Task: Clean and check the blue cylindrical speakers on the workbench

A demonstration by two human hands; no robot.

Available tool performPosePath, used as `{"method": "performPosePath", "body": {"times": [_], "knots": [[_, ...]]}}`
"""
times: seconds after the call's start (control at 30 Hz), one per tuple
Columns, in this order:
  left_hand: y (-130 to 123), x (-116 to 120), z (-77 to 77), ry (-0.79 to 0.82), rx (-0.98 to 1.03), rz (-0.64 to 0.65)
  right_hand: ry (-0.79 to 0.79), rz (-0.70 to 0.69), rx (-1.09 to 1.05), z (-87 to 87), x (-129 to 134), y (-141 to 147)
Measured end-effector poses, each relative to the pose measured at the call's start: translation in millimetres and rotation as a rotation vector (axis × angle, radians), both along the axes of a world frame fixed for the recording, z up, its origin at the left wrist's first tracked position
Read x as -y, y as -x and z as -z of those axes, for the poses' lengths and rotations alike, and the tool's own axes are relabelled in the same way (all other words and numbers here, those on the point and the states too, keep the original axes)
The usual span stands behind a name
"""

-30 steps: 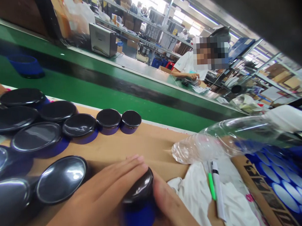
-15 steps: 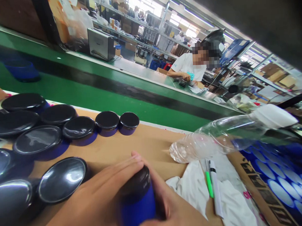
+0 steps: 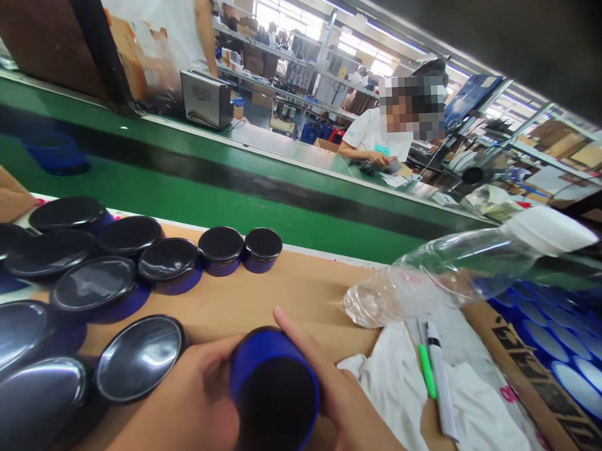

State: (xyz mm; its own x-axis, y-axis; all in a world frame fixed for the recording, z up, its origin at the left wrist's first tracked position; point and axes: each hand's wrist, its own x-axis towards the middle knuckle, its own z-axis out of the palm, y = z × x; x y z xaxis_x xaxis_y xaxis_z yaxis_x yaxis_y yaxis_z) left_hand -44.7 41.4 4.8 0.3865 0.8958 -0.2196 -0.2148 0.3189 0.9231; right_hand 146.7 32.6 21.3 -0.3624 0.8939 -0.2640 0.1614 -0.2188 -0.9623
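Both of my hands grip one blue jar (image 3: pixel 274 393) at the bottom middle. It is tipped so a dark round end faces the camera. My left hand (image 3: pixel 189 416) wraps its left side, and my right hand (image 3: pixel 339 410) holds its right side with a finger along the rim. To the left, several blue jars with glossy black lids (image 3: pixel 137 355) stand in rows on the brown cardboard-covered table (image 3: pixel 294 289).
A clear plastic bottle (image 3: pixel 452 269) lies on its side at right, above a white cloth (image 3: pixel 402 387) with a green and a white pen (image 3: pixel 434 376). Blue jars fill a box (image 3: pixel 576 366) at far right. A green conveyor (image 3: pixel 189 184) runs behind; a seated person (image 3: pixel 377 139) works beyond it.
The jar has been tipped over in my hands: its black lid faced up and away before, and now a dark round end points at the camera. The view shifted slightly.
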Motion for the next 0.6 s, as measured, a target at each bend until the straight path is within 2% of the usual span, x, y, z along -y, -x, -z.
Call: {"method": "performPosePath", "body": {"times": [0.13, 0.23, 0.33, 0.4, 0.47, 0.6], "knots": [[6.3, -5.0, -5.4, 0.021, -0.031, 0.044, 0.015, -0.014, -0.021, -6.6, 0.6, 1.8], [9.0, -7.2, 7.7, 0.009, -0.010, 0.096, 0.054, -0.038, -0.023, -8.1, 0.5, 1.4], [7.6, -5.0, 24.3, -0.040, 0.050, 0.064, 0.088, -0.047, -0.011, -6.0, 0.3, 2.1], [5.6, -3.5, 28.8, 0.007, 0.084, 0.048, 0.067, -0.040, -0.020, -3.1, 0.6, 4.0], [4.1, -3.1, 26.7, 0.051, 0.084, 0.068, 0.030, -0.024, -0.054, -0.6, 1.6, 6.6], [4.1, -4.1, 12.5, 0.041, 0.058, 0.073, 0.088, 0.036, -0.055, -2.3, 4.9, 10.0]]}}
